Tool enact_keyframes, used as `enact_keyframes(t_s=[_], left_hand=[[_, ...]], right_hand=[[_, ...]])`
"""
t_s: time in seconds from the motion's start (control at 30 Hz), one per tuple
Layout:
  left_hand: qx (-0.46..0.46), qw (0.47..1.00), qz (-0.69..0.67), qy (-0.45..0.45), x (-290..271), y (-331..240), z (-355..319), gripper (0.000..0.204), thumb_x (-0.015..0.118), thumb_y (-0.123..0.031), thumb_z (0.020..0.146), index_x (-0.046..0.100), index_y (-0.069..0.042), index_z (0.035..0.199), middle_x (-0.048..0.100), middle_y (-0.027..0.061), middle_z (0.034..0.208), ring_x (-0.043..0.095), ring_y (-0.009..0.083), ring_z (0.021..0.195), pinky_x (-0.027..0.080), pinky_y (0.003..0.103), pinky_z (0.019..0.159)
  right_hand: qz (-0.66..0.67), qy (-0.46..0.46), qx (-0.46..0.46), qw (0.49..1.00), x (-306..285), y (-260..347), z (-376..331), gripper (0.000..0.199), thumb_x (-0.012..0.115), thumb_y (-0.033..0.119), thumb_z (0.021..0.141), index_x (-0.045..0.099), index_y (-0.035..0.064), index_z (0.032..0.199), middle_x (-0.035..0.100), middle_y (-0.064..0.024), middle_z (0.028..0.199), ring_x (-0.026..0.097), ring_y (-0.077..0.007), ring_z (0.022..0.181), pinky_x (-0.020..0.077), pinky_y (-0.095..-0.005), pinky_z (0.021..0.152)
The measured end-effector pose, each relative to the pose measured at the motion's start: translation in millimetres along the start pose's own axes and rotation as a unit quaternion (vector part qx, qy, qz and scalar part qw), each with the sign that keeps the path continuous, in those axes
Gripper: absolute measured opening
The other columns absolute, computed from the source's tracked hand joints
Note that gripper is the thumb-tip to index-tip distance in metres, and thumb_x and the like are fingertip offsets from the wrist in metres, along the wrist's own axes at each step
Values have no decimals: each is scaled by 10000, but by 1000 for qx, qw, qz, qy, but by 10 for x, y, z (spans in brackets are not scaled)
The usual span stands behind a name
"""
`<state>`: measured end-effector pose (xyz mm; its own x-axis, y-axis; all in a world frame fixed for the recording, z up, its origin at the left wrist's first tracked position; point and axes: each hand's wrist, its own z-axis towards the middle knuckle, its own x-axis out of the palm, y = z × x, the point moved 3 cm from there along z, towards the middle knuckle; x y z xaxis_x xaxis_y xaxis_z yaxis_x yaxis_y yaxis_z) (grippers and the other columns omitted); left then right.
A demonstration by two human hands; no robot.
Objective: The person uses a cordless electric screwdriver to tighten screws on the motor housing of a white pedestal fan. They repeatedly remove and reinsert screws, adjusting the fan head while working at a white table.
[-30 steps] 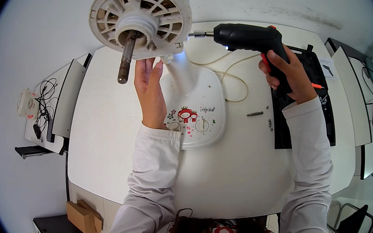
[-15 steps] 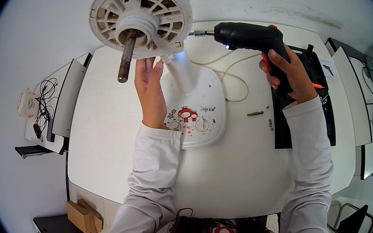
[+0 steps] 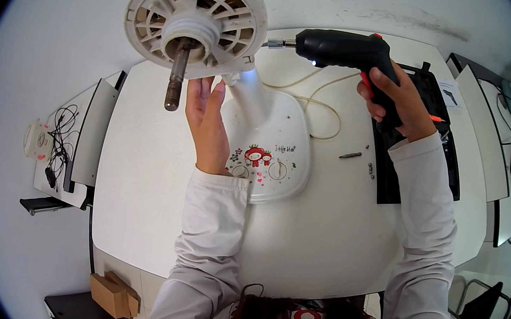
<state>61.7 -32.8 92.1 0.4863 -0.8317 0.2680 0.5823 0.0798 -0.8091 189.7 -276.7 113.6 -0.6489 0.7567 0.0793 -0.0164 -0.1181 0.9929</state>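
Observation:
A white electric fan without blades stands on the table, its motor head (image 3: 196, 21) tilted up and its bare metal shaft (image 3: 176, 80) pointing towards me. My left hand (image 3: 209, 122) grips the head from below; the fingertips are partly hidden behind the housing. In my right hand (image 3: 397, 100) is a black cordless screwdriver (image 3: 339, 47), held by its pistol grip with the index finger at the red trigger. Its bit end (image 3: 276, 44) meets the right side of the motor head, where the tip is hidden. A small light on the tool glows. Below, the fan base (image 3: 291, 132) carries red cartoon prints and knobs.
A loose screwdriver bit (image 3: 350, 155) and several small metal parts (image 3: 371, 170) lie on the white table (image 3: 321, 244). To the right is an open black tool case (image 3: 390, 182). The fan's pale cord (image 3: 338, 122) loops behind the base. Black cables (image 3: 63, 142) lie on a side table.
The motor head has shifted very slightly right, and the screwdriver with my right hand has moved a little to the right with it. My left hand stays beneath the head.

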Motion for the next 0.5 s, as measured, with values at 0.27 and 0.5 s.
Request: enact_keyframes(t_s=[0.27, 0.5], left_hand=[[-9, 1000, -29, -9, -22, 7, -6, 496, 472, -45, 883, 322, 34, 1349, 398, 131, 1364, 354, 204, 1283, 276, 325, 1037], [-10, 999, -44, -8, -25, 4, -3, 480, 470, -15, 883, 339, 29, 1343, 411, 114, 1353, 359, 192, 1275, 280, 305, 1021]], right_hand=[[7, -1, 5, 1000, 3, 30, 2, 420, 666, 388, 803, 477, 67, 999, 547, -31, 693, 440, -41, 429, 381, -177, 407], [-3, 4, -5, 1000, 2, 3, 9, 383, 601, 386, 860, 468, 66, 1023, 523, -36, 701, 417, -43, 424, 356, -187, 401]])
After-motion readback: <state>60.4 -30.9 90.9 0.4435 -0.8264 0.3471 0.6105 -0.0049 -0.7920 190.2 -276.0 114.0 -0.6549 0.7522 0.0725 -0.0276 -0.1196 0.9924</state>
